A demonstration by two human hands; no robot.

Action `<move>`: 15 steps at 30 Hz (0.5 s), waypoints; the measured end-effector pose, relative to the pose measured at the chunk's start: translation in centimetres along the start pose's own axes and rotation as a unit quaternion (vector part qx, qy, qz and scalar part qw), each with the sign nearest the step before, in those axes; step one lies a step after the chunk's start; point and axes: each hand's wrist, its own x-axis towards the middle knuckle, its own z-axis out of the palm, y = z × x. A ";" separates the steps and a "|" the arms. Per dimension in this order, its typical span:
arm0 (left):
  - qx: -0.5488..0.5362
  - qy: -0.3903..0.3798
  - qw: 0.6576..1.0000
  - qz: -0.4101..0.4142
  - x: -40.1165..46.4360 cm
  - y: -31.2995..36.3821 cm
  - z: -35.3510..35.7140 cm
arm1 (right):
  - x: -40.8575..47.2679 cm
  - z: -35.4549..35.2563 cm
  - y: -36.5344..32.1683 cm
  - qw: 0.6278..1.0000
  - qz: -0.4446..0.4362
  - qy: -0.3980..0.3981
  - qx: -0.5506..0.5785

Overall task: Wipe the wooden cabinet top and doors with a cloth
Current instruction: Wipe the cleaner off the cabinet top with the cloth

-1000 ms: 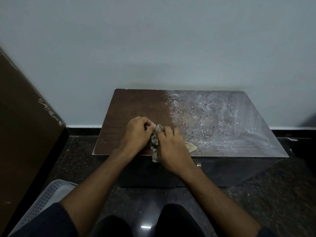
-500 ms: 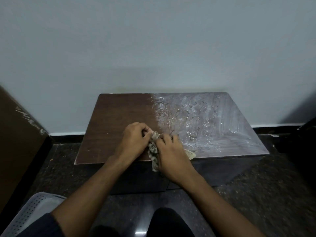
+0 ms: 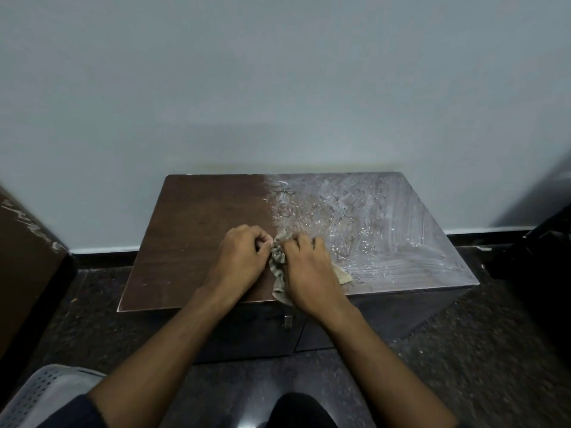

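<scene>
Both hands are staying bunched around the cloth [image 3: 279, 267] exactly as half a second ago, with no real shift along the cabinet top [image 3: 197, 236]; only the head view is drifting a little, so the cabinet is sitting slightly differently in the picture. The left hand [image 3: 242, 257] is curling its fingers and pinching the cloth's left side, and the right hand [image 3: 310, 273] is gripping it from the right, knuckles up. Between them the crumpled cloth is lying on the near middle of the top, one end trailing over the near edge and a pale corner poking out right of the right hand. Left of the hands the wood is showing dark brown and clean; to the right it is carrying whitish smears and streaks. The cabinet doors [image 3: 247, 332] are facing the person below the near edge, in shadow. A white perforated basket [image 3: 40, 393] is sitting on the floor at near left, and a grey wall [image 3: 278, 88] is standing behind the cabinet.
</scene>
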 end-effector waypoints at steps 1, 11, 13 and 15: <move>0.000 0.009 1.000 -0.003 0.1 -0.1 0.0 | 1.1 0.3 0.1 1.000 0.005 0.003 0.000; 0.019 0.033 0.999 -0.027 1.9 -1.8 -1.1 | 4.9 0.8 0.1 1.000 -0.007 -0.005 0.027; 0.012 0.026 0.999 -0.026 2.9 -1.5 -1.0 | 3.1 0.5 0.3 0.997 -0.059 -0.020 0.038; 0.014 0.024 0.999 -0.023 4.1 -1.7 -0.8 | 3.0 0.6 1.2 0.996 -0.076 -0.025 0.039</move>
